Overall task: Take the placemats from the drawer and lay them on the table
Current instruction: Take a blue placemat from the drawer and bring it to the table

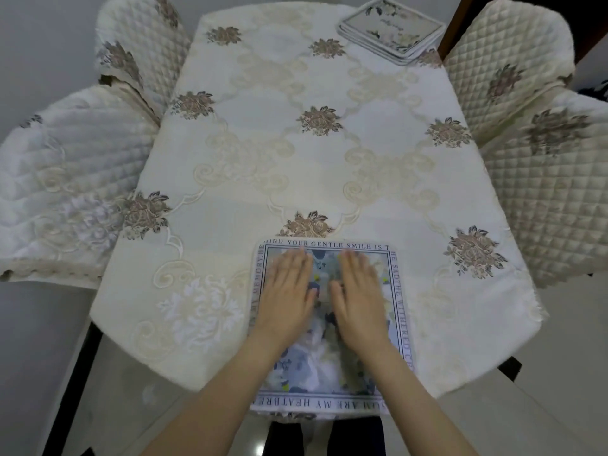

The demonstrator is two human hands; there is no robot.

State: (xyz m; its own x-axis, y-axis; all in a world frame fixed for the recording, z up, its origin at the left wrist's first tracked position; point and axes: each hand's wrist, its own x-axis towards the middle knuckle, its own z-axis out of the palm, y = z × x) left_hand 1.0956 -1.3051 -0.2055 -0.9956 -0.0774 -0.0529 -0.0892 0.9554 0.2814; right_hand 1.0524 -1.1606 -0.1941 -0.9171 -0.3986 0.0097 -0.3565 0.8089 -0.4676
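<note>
A floral placemat [329,366] with a lettered border lies flat at the near edge of the table [296,153], its front edge hanging slightly over. My left hand [288,297] presses on its left half with straight fingers. My right hand [357,297] lies flat on its right half, fingers straight and pointing away from me. A stack of several more placemats [391,29] sits at the table's far right corner.
The table wears a cream embroidered cloth with brown flower motifs. Quilted padded chairs stand along both sides: two on the left [65,179], two on the right [539,179]. Grey floor shows near the front corners.
</note>
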